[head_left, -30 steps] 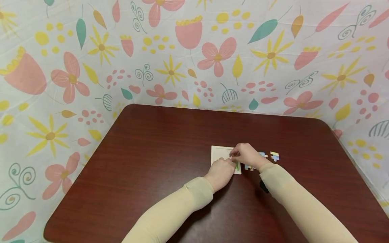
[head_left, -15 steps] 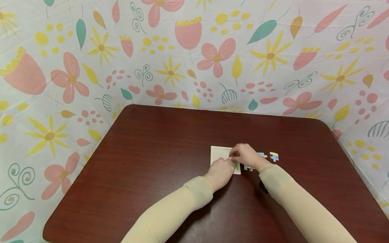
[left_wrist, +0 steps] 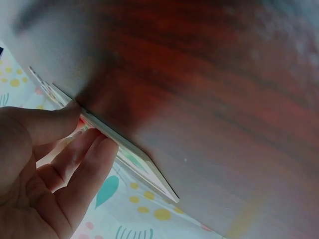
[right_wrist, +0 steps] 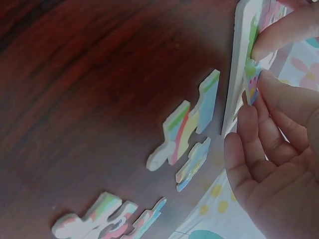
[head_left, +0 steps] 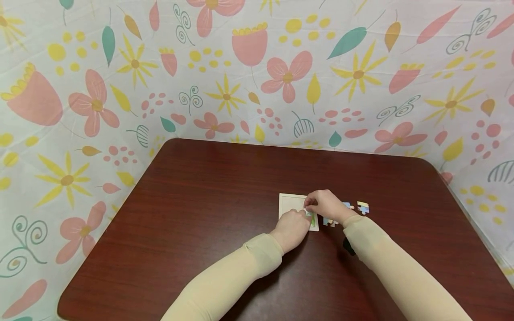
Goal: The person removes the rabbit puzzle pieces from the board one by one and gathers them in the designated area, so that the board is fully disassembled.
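A pale, square puzzle tray (head_left: 288, 203) lies on the table, with green printed pieces along its right side. My left hand (head_left: 292, 228) holds the tray at its near edge. In the left wrist view the thumb (left_wrist: 60, 122) touches the rim and bent fingers (left_wrist: 97, 164) rest on the picture side. Just to the right, my right hand (head_left: 326, 206) pinches a small jigsaw piece (right_wrist: 252, 87) over the tray's right part. That piece shows blue, green and pink print. A left fingertip touches the green area beside it. Both hands hide much of the tray's inside.
Several loose jigsaw pieces lie right of the tray: one piece (head_left: 363, 207) farthest right, others partly behind the right hand. In the right wrist view a rainbow-striped piece (right_wrist: 182, 132) lies nearest the tray. The brown table (head_left: 201, 196) meets a flower-print cloth (head_left: 241, 89) behind.
The right fingertips have shifted up slightly, and more of the piece shows between the two hands. The left hand keeps its place on the tray.
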### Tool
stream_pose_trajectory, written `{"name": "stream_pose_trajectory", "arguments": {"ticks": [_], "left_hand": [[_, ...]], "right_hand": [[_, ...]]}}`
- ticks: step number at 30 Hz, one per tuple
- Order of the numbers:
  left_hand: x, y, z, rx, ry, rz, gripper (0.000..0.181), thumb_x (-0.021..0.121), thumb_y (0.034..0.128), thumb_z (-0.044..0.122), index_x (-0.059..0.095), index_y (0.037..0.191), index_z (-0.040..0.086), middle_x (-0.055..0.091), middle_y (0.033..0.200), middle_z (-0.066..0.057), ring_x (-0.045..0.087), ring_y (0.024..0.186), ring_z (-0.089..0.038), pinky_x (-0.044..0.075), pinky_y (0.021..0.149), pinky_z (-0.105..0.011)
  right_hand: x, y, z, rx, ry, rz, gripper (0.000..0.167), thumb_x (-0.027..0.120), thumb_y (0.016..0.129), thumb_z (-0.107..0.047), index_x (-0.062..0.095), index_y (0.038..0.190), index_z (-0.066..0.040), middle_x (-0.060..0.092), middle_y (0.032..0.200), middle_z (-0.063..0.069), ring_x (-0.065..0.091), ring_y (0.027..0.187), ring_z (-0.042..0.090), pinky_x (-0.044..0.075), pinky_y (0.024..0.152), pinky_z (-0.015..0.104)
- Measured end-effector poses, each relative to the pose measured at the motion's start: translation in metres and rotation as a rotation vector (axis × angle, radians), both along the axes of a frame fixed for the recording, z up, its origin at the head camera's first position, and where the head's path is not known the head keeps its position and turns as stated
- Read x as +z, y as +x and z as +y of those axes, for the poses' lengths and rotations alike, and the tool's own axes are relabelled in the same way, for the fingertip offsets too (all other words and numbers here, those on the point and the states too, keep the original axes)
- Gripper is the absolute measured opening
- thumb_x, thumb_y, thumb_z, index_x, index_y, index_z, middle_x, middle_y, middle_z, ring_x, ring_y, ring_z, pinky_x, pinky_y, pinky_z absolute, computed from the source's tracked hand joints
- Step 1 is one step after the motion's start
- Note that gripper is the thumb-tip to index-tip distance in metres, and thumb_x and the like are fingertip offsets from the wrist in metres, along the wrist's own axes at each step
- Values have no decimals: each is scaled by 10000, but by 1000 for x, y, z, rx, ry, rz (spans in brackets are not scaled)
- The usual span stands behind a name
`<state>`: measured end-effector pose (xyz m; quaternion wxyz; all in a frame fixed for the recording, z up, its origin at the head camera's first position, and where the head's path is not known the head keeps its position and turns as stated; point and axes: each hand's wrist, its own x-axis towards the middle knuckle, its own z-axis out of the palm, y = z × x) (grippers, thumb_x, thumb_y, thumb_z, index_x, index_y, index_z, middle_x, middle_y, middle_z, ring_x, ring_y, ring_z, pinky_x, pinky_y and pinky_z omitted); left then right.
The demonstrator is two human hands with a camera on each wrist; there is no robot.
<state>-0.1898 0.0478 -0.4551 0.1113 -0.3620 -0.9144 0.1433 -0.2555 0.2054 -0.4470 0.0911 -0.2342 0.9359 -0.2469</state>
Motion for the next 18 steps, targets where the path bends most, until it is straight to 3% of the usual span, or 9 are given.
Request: {"name": "stream_pose_trajectory", "arguments": {"ticks": [18], "left_hand": [[2,2,0,14,5,-4,238,519,951,197,695,1093,268,651,918,65,567,718,-79,474,585,-167]], "right_hand": [[3,-1,5,-11,-68,-72,75,630,886,-54,689,851,-84,681,803,5,555,695,115,464,646,307]]}}
